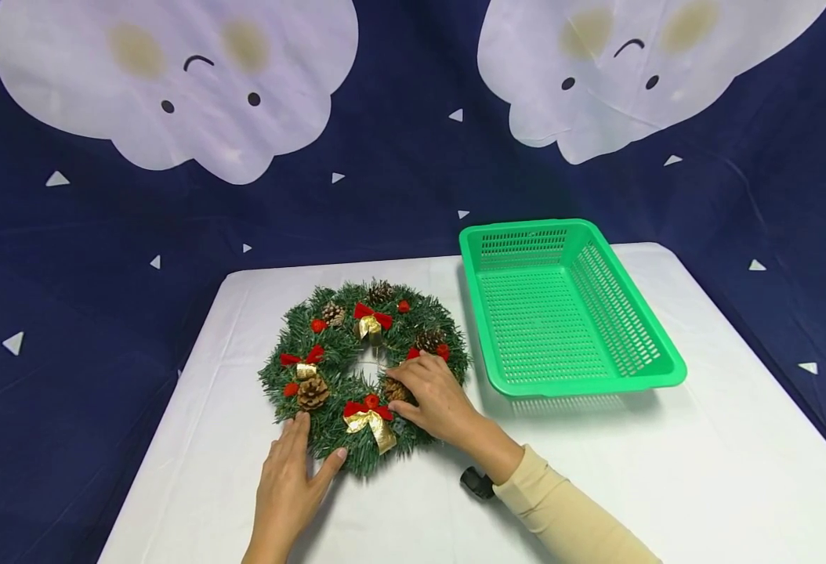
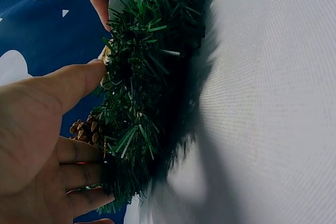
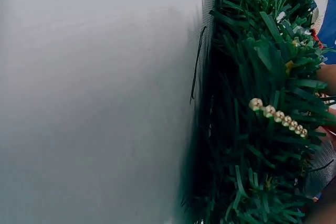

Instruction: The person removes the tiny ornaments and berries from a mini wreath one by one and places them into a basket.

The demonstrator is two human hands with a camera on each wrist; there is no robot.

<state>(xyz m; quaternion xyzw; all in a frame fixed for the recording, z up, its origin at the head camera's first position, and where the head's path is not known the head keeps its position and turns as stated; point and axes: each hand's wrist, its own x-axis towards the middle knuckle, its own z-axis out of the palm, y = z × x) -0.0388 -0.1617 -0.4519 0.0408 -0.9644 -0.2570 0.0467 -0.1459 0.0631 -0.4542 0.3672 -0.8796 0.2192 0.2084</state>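
Note:
A green Christmas wreath [image 1: 293, 333] with red-and-gold bows, red berries and pine cones lies on the white table. My left hand [image 1: 288, 474] touches its near left edge, thumb and fingers spread; the left wrist view shows the straight fingers [image 2: 84, 177] against the greenery. Over the wreath's right side, my right hand [image 1: 437, 395] has its thumb and fingers on either side of a pine cone [image 1: 395, 390], pinching it. A grey piece [image 2: 123, 1] shows beside the right fingers in the left wrist view. A string of gold beads [image 3: 278, 115] pokes out of the wreath.
A green plastic basket [image 1: 487, 313] with perforated walls stands to the right of the wreath on the white tablecloth [image 1: 723, 439]. Near my right wrist is a small black object [image 1: 476, 482]. A dark blue cloud-print curtain [image 1: 399, 141] hangs behind the table.

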